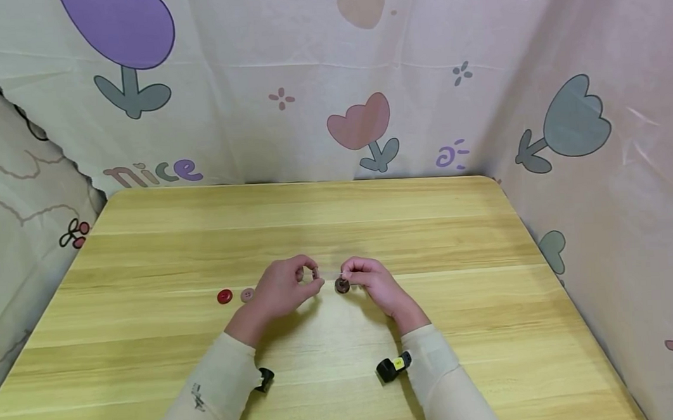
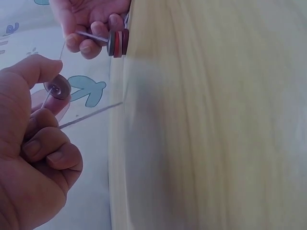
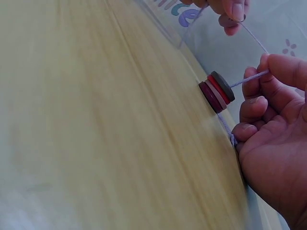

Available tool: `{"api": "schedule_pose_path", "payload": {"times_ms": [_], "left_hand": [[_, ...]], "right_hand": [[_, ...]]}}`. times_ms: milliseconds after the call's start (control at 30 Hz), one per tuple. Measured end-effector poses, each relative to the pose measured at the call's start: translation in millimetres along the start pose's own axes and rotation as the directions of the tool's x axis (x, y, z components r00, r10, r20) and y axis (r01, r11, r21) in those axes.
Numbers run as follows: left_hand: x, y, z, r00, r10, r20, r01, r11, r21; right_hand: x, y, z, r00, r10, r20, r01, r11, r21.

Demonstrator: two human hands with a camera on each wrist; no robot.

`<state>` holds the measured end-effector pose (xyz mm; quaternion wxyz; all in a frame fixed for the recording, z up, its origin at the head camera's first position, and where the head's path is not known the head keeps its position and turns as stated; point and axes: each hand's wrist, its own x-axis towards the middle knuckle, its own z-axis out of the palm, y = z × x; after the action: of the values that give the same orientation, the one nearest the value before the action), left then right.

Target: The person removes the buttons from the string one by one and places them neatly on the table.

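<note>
Between thumb and index finger, my left hand (image 1: 280, 288) pinches a brownish button (image 2: 59, 87). A pale string (image 3: 250, 78) runs through its middle, and a loose length of string trails below that hand in the left wrist view. My right hand (image 1: 379, 287) pinches the string between thumb and index finger, a short way from the button. From the right hand's fingers a stack of several buttons (image 3: 217, 91), dark grey, red, pink and maroon, hangs threaded on the string. Below the stack the string continues to a knotted part (image 3: 233, 139) by the right hand's curled lower fingers.
On the wooden table (image 1: 161, 244), left of my left hand, lie a red button (image 1: 224, 296) and a pink button (image 1: 247, 294). Patterned cloth (image 1: 241, 126) hangs behind the table and along both sides. Each wrist wears a small black camera (image 1: 392, 367).
</note>
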<state>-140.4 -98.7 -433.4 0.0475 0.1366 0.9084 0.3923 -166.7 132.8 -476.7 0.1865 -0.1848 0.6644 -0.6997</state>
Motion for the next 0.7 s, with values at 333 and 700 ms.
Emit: {"api": "schedule_pose_path", "payload": {"times_ms": [333, 700], "left_hand": [[-3.7, -4.1, -9.5, 0.995, -0.098, -0.005, 0.098, 0.995, 0.009], [-8.3, -14.2, -20.8, 0.998, -0.057, -0.029, 0.057, 0.998, -0.011]], "right_hand": [[0.1, -1.6, 0.1, 1.000, 0.002, -0.011, -0.002, 1.000, -0.017], [0.6, 0.0, -0.3, 1.000, -0.001, 0.002, 0.001, 1.000, -0.011]]}}
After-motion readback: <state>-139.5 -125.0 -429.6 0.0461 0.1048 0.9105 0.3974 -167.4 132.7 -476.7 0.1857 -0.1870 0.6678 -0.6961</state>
